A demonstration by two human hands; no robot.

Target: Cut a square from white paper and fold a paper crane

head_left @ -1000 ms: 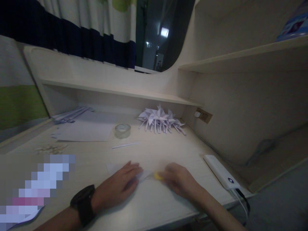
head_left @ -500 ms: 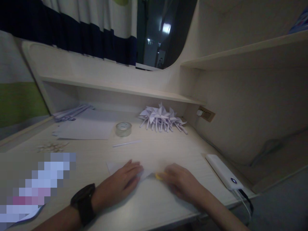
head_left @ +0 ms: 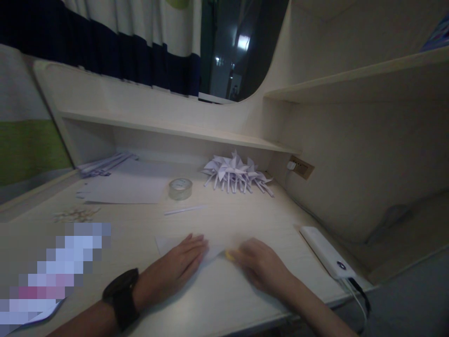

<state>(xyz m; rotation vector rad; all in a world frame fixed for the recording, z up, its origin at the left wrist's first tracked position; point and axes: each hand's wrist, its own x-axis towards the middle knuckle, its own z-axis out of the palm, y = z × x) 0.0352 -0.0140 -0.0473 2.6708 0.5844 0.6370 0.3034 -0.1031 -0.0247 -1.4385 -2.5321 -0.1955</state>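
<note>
My left hand (head_left: 187,257), a dark watch (head_left: 121,299) on its wrist, lies flat with its fingers stretched over a folded piece of white paper (head_left: 213,250) and presses it to the desk. My right hand (head_left: 257,262) is closed around what looks like a yellow utility knife (head_left: 229,255); most of it is hidden in the fist and blurred. Its tip meets the paper's right end. Beyond the hands lies a thin white paper stick (head_left: 185,210).
A roll of clear tape (head_left: 180,189) sits behind the stick. White paper sheets (head_left: 129,185) and paper strips lie back left, finished paper pinwheels (head_left: 236,171) at the back. Small sticks (head_left: 77,214) lie left. A white power bank (head_left: 326,252) with cables is right.
My right hand and the yellow knife have shifted very slightly left at the paper's end. My left hand stays pressed on the paper.
</note>
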